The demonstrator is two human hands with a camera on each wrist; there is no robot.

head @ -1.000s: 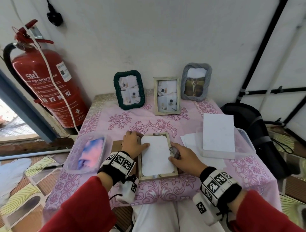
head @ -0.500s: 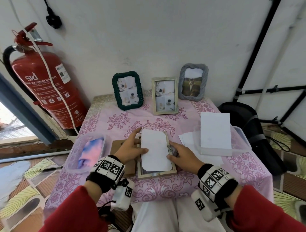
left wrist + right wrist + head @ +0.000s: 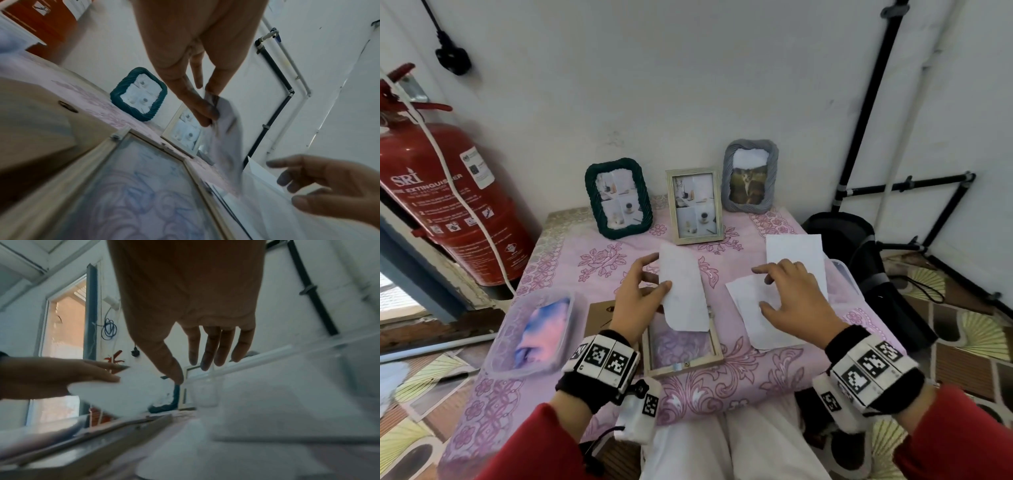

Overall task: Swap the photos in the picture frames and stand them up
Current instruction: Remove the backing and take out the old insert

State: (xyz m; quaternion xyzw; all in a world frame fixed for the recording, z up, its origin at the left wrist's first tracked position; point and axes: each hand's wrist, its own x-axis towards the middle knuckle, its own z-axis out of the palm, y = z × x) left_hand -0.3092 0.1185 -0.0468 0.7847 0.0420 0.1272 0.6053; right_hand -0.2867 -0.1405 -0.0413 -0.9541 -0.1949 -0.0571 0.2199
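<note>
While the wooden frame (image 3: 683, 344) lies face-down on the pink cloth, emptied, glass showing the pattern through, left hand (image 3: 635, 301) pinches the lifted photo (image 3: 683, 291) by its edge above it. Right hand (image 3: 791, 298) hovers, fingers spread, holding nothing, over loose prints (image 3: 753, 315), likely choosing a replacement. 3 frames stand behind.

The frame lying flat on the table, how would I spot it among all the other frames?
Start at the table's pink floral cloth. Three frames stand along the wall; nearer the person, between the two hands, a pale wooden frame lies flat. Unlike the others it holds no photo: the cloth pattern shows through it, and the left hand pinches a white sheet above it.
</note>
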